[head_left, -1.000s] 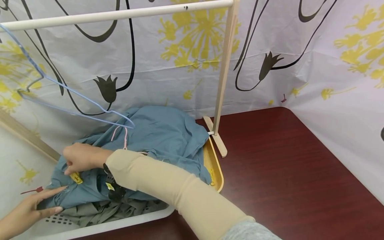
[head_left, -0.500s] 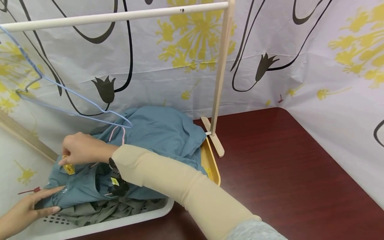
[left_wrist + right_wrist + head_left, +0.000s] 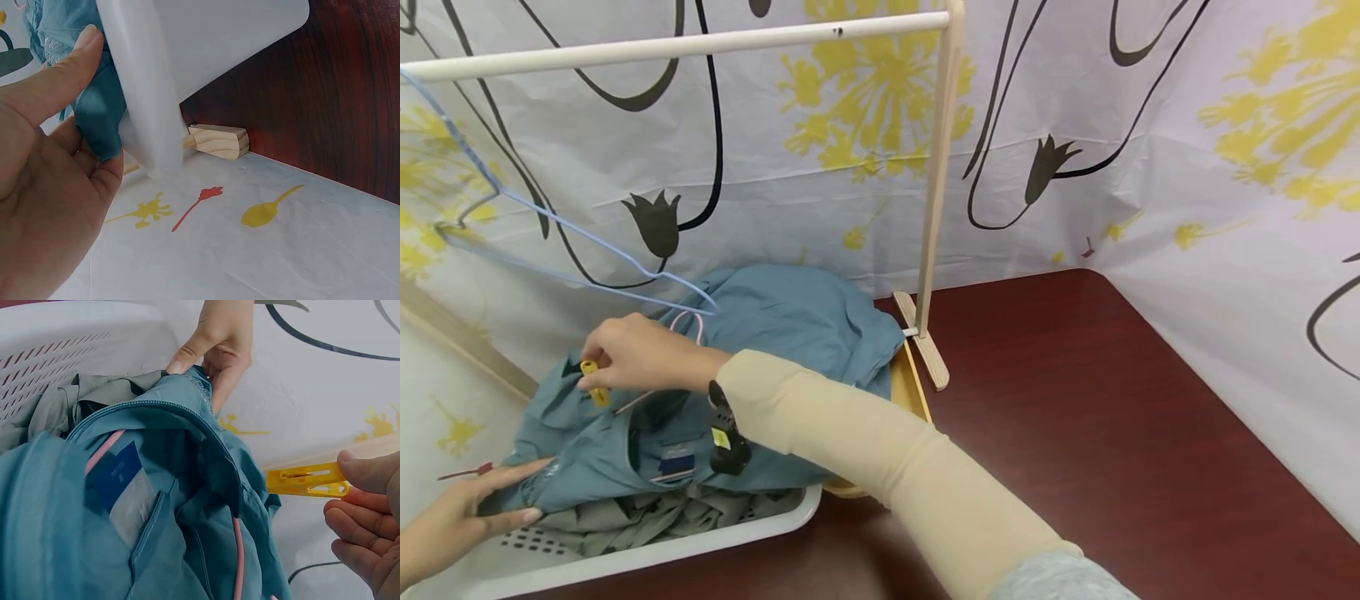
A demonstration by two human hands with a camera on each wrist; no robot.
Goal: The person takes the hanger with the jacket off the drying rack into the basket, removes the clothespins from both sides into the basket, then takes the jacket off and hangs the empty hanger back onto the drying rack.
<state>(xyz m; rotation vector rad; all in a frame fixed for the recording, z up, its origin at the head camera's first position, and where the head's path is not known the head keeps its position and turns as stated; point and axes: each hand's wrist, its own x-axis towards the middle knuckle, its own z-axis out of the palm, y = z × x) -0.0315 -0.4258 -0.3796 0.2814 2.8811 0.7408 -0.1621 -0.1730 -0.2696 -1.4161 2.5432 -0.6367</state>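
Note:
A blue shirt [image 3: 805,325] lies spread over the baskets, with a pink hanger [image 3: 238,562] inside it and a label [image 3: 122,481] showing in its neck opening. My left hand [image 3: 471,517] pinches the shirt's edge at the lower left; in the left wrist view the cloth [image 3: 100,112] sits between thumb and fingers. My right hand [image 3: 640,354], above the shirt's left part, pinches a yellow clothespin [image 3: 306,480] between thumb and finger. The clothespin's far end meets the shirt's edge in the right wrist view; whether it grips the cloth I cannot tell.
A white basket [image 3: 647,562] holds grey-green cloth [image 3: 640,517]. Beside it, a yellow basket [image 3: 912,383] is partly covered by the shirt. A blue hanger [image 3: 572,225] hangs from the rack's white bar [image 3: 700,46]. The rack's wooden foot [image 3: 921,342] stands on the dark red table [image 3: 1075,433].
My right hand has risen and shifted slightly right with the clothespin, baring the neck opening and label. My left hand keeps its hold on the shirt. The head view has turned slightly right.

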